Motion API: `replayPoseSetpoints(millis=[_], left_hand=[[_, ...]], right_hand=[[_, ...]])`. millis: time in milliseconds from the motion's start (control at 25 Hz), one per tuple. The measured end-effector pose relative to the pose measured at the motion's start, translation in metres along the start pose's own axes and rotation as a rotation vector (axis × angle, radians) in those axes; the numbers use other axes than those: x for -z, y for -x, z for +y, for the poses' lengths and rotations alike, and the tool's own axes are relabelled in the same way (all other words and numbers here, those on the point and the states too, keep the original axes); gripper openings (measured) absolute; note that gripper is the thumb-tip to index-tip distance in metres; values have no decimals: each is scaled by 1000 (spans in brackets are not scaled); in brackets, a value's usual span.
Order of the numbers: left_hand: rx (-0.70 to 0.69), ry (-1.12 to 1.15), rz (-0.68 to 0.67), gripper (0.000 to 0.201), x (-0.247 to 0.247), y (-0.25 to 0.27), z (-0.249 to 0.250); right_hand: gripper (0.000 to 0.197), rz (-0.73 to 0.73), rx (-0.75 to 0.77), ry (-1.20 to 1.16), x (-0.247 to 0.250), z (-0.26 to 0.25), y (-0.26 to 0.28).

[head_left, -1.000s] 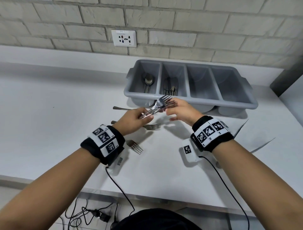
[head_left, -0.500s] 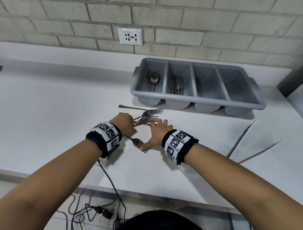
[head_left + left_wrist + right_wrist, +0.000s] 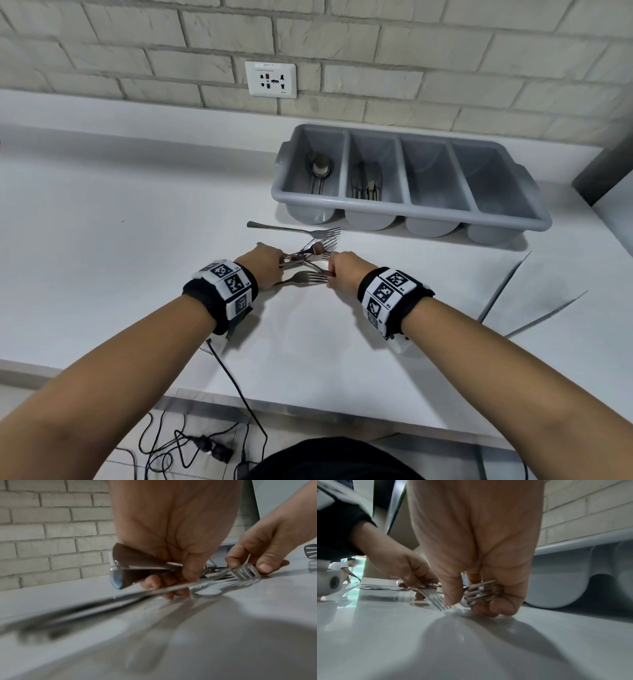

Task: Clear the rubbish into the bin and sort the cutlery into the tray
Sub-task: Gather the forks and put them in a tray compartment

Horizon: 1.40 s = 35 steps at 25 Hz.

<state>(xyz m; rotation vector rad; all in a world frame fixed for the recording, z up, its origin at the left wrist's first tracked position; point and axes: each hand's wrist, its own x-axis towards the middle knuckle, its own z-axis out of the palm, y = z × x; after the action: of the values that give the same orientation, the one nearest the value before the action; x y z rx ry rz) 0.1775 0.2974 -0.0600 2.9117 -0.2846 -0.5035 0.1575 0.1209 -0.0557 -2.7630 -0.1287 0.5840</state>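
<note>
Head view: left hand [image 3: 266,265] and right hand [image 3: 344,270] grip forks [image 3: 305,262]

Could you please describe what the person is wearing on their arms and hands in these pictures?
Both forearms are bare, with no sleeves or gloves. Each wrist carries a black padded band: the left band and the right band are both faced with white square tiles printed with black coded markers. A thin black cable hangs from the left band, off the counter edge.
</note>
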Motion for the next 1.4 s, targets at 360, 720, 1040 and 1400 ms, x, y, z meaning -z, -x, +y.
replayPoseSetpoints(millis=[360,720,1040,1400], left_hand=[[-70,146,124,23,3,4,3],[-9,243,108,29,10,1,-4],[90,117,-26,25,-2,14,-6],[-72,107,118,31,21,14,6]], right_hand=[[20,221,144,-1,45,25,22],[15,470,66,-166,84,70,23],[12,428,146,-181,89,90,28],[18,371,402,-287,66,75,20]])
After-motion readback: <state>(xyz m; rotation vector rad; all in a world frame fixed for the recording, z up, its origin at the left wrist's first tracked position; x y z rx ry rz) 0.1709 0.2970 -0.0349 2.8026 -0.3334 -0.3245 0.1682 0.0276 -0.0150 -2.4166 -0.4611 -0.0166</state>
